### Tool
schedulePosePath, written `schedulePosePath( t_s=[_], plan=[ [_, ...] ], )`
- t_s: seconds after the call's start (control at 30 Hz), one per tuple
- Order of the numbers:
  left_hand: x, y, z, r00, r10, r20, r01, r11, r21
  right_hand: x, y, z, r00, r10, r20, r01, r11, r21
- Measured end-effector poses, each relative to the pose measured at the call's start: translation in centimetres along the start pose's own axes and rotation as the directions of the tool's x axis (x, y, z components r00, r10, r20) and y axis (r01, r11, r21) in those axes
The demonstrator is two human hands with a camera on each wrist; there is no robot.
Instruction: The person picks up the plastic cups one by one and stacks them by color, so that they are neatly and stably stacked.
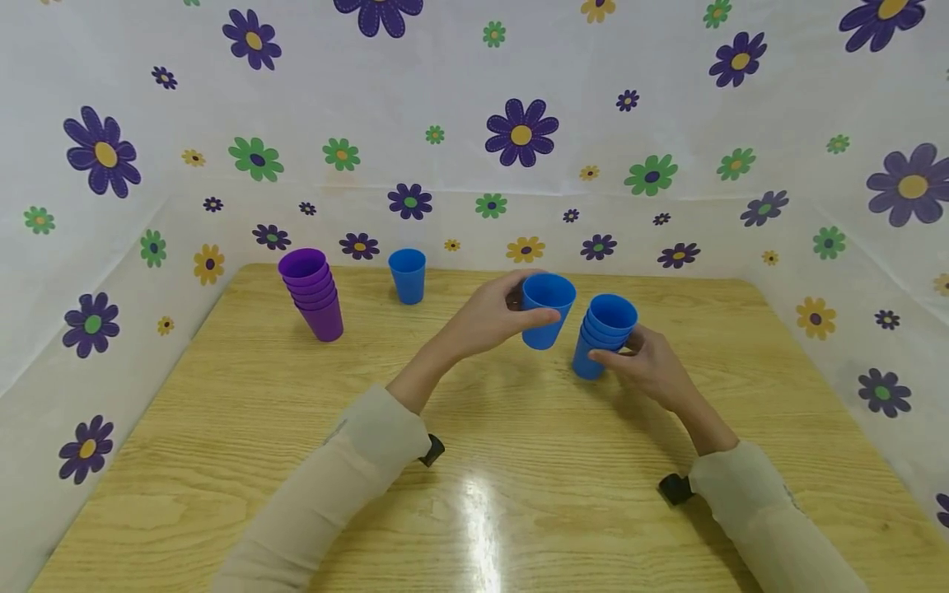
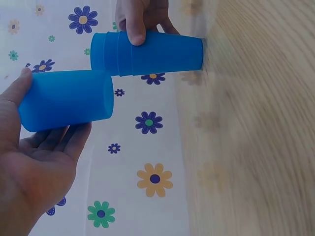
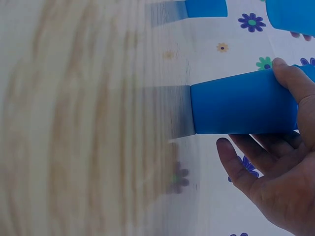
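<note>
In the head view my left hand (image 1: 485, 319) holds one blue cup (image 1: 541, 336) upright off the table, thumb on the near side. Its fingers curl round the far side, as the left wrist view shows of the same cup (image 2: 66, 101). Just to the right, a stack of nested blue cups (image 1: 583, 362) is gripped by my right hand (image 1: 656, 371), thumb across the front. The stack's base (image 3: 236, 110) meets the tabletop in the right wrist view. A small gap separates the held cup from the stack, and its bottom hangs lower than the stack's rim.
Toward the back left of the wooden table (image 1: 519, 494) stands a stack of purple cups (image 1: 324, 321). A single blue cup (image 1: 409, 284) stands upright near the back edge. Flower-patterned cloth (image 1: 445, 82) rises behind and along both sides.
</note>
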State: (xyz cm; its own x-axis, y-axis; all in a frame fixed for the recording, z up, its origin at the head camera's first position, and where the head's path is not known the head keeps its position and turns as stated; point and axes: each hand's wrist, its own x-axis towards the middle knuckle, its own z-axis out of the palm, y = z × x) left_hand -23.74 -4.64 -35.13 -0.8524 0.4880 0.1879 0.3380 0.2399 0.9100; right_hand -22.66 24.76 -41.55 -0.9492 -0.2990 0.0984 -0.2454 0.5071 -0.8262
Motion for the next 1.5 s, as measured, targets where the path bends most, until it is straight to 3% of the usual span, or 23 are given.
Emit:
schedulePosePath(
  t_s=[0.23, 0.83, 1.5],
  plan=[
    [1.0, 1.1, 0.6, 0.999, 0.001, -0.032, -0.001, 1.000, 0.006, 0.1, 0.3, 0.0, 1.000, -0.002, 0.005, 0.002, 1.000, -0.015],
    [3.7, 3.8, 3.0, 0.991, 0.078, -0.110, -0.083, 0.996, -0.042, 0.4, 0.0, -0.1, 1.000, 0.000, 0.028, 0.000, 1.000, 0.007],
    [5.6, 4.5, 5.9, 0.987, 0.083, -0.137, -0.094, 0.992, -0.079, 0.2, 0.4, -0.2, 0.999, -0.029, 0.032, 0.028, 0.999, 0.022]
  ],
)
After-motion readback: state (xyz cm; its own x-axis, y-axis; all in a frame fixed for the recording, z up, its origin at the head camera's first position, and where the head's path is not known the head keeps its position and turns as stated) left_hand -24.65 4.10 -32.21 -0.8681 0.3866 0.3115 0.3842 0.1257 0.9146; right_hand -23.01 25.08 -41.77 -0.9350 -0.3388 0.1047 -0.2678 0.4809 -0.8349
